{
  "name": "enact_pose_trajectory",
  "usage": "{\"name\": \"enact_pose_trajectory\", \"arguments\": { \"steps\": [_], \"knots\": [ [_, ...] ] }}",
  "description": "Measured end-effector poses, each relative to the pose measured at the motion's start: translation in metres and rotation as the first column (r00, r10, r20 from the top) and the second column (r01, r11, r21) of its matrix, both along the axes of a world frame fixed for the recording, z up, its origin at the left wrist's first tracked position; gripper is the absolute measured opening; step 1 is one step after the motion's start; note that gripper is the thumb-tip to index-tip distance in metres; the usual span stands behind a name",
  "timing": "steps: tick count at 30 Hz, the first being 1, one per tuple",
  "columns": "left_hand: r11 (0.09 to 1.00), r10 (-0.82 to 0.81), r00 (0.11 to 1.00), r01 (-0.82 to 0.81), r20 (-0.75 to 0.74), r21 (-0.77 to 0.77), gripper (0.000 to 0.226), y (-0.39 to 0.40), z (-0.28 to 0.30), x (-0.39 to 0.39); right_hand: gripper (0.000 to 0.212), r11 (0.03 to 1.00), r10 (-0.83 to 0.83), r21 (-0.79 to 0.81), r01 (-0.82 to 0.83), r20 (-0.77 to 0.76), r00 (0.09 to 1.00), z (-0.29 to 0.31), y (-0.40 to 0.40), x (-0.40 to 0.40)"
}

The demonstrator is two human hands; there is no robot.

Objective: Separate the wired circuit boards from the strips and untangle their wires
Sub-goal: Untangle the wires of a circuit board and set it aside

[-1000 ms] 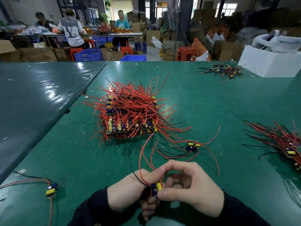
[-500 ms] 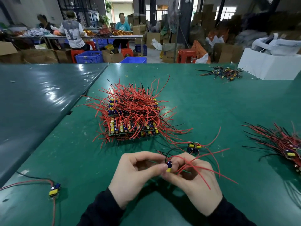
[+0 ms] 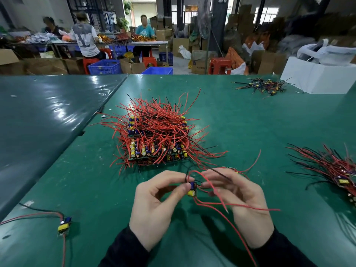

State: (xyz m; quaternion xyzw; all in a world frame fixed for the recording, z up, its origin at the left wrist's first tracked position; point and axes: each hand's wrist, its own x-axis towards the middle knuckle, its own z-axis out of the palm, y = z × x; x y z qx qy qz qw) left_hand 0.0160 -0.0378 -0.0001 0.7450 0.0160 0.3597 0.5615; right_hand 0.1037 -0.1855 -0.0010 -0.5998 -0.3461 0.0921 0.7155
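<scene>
Fingers first: left hand has thumb and forefinger curled in a narrow pinch on a small circuit board, blue and yellow parts facing up, held just above the table, front centre. Other left fingers are tucked under; can't tell if they touch the board. Right hand sits just right of the board, fingers bent and a bit spread, fingertips near the board's right edge. Red wires from the board run over and past these fingers; the hand is blurred, so can't tell which wire it grips, or whether it grips any. One black wire crosses over the right fingers.

Around: big pile of board strips w/ red wire tangle sits just behind the hands, centre of table; its loose wire ends reach close to the fingertips. Second bundle of boards lies at right, well apart. A single board w/ wires lies front left, apart from the left hand. Small heap of wire bits at far right back, beside a white box.

Edges & room: green table runs to a seam at left where a darker table joins. Bare green mat lies between the left hand and the single board, also between the right hand and the right bundle. Behind the table: people at another bench, boxes, blue crates.
</scene>
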Motion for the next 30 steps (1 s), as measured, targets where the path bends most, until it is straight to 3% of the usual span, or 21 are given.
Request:
{"name": "enact_pose_trajectory", "arguments": {
  "steps": [2,4,6,10,12,17,20,24,30],
  "knots": [
    [0.977,0.061,0.997,-0.070,0.049,0.199,0.009,-0.004,0.000,-0.001,0.021,0.987,0.160,0.052,-0.151,-0.341,0.927,0.002,0.000,0.001],
    [0.938,0.120,0.988,-0.144,0.092,0.316,0.009,-0.006,0.000,0.000,0.022,0.940,0.311,0.018,-0.340,-0.455,0.834,0.002,0.001,-0.002],
    [0.928,0.126,0.988,-0.151,0.094,0.341,0.005,-0.007,0.001,-0.001,0.019,0.907,0.366,-0.059,-0.417,-0.376,0.851,0.002,0.002,-0.008],
    [0.938,0.077,0.996,-0.086,0.041,0.336,0.011,-0.004,0.006,-0.003,0.008,0.919,0.312,-0.191,-0.346,-0.185,0.932,0.004,0.002,-0.010],
    [0.946,0.037,0.999,-0.032,-0.009,0.323,0.012,-0.003,0.009,-0.005,0.013,0.902,0.324,-0.265,-0.341,-0.107,0.940,0.004,0.000,-0.008],
    [0.980,-0.107,0.973,0.138,-0.205,0.143,0.014,0.002,0.010,-0.006,0.026,0.876,0.290,-0.408,-0.257,0.020,0.957,-0.003,-0.001,-0.009],
    [0.972,-0.227,0.951,0.208,-0.210,-0.109,0.002,0.003,0.011,-0.006,0.024,0.878,0.330,-0.362,-0.314,-0.018,0.944,-0.005,-0.001,-0.010],
    [0.887,-0.286,0.941,0.187,-0.183,-0.423,0.003,0.002,0.010,-0.005,0.021,0.882,0.358,-0.294,-0.369,-0.093,0.929,-0.002,0.003,-0.012],
    [0.736,-0.305,0.937,0.121,-0.167,-0.667,0.017,-0.003,0.013,-0.004,0.022,0.869,0.369,-0.264,-0.419,-0.218,0.903,-0.001,0.004,-0.012]
  ]
}}
